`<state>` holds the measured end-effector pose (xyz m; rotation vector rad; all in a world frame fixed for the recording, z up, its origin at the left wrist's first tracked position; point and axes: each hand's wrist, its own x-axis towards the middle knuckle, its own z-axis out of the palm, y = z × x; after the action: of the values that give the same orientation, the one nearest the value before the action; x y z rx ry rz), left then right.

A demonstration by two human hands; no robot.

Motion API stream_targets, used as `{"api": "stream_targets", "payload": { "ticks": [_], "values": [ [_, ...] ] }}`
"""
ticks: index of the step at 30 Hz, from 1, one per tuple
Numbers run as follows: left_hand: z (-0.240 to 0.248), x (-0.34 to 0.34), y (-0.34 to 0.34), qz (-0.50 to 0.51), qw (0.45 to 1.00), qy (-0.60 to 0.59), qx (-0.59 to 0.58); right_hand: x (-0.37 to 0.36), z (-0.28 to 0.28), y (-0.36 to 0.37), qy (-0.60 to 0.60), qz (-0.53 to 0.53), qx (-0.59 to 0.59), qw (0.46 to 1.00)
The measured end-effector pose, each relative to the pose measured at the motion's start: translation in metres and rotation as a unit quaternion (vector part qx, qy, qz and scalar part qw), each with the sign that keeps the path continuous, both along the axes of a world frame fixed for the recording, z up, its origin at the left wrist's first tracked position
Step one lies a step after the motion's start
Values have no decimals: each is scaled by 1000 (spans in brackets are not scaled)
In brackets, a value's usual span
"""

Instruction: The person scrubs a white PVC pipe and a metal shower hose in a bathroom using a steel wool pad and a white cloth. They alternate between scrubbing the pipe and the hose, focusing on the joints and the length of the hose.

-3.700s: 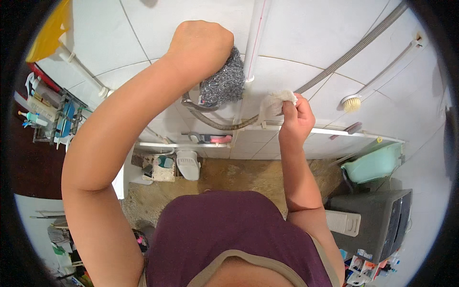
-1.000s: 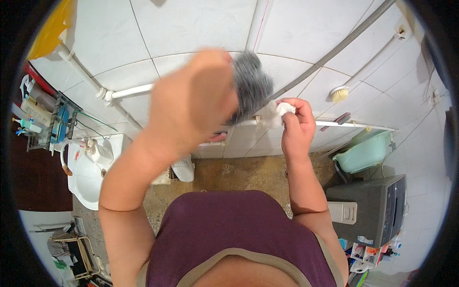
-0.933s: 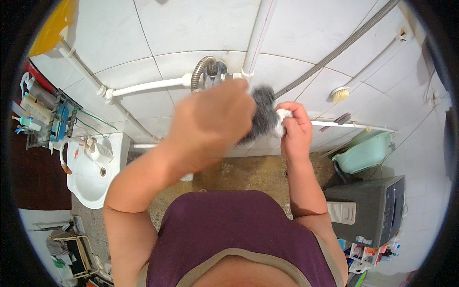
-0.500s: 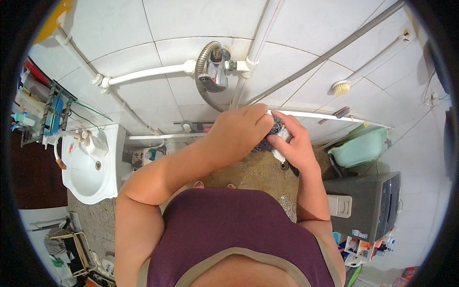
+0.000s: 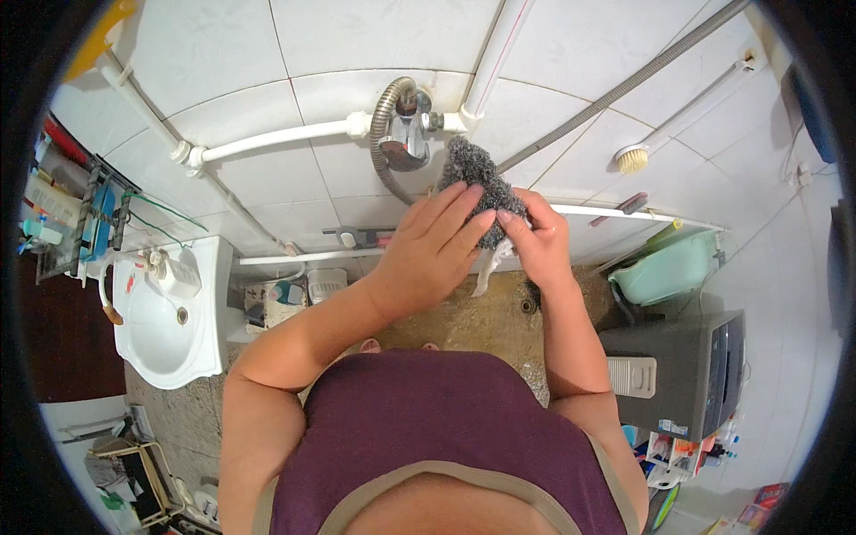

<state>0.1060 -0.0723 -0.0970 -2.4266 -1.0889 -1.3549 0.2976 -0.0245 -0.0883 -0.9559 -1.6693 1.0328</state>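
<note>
In front of me, just below the shower mixer valve (image 5: pixel 407 141), both of my hands hold a grey fuzzy cloth (image 5: pixel 470 167). My left hand (image 5: pixel 428 245) lies along its left side, with long fingers over it and the thumb hidden. On the other side, my right hand (image 5: pixel 540 239) pinches it between thumb and fingers. The cloth's upper part stands up above my fingers, near the white pipe. A thin white piece (image 5: pixel 488 269) hangs from under it between my hands; whether it is part of the cloth I cannot tell.
At left stands a white washbasin (image 5: pixel 169 339) with a pump bottle (image 5: pixel 180 275). A long white rail (image 5: pixel 615 214) runs low along the tiled wall. To the right are a pale green basin (image 5: pixel 669 269), a hanging brush (image 5: pixel 631 160) and a dark grey washing machine (image 5: pixel 682 370).
The grey cloth, bunched between my hands before, now spreads upward and shows more. My left hand has turned and moved down and left, its fingers straighter. My right hand has shifted slightly left.
</note>
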Motion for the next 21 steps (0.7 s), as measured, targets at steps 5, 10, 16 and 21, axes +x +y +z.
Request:
{"api": "stream_targets", "payload": {
  "ticks": [5,10,16,21],
  "values": [
    [-3,8,2,15,999,-13,-50,-12,-3,9,26,-19,1,999],
    [7,23,17,57,997,-13,-48,-14,-3,40,64,-5,59,996],
    [23,50,58,188,977,-98,-33,-23,13,78,48,83,48,994],
    [49,63,75,264,926,-251,-97,13,4,96,6,176,-18,984]
  ]
}}
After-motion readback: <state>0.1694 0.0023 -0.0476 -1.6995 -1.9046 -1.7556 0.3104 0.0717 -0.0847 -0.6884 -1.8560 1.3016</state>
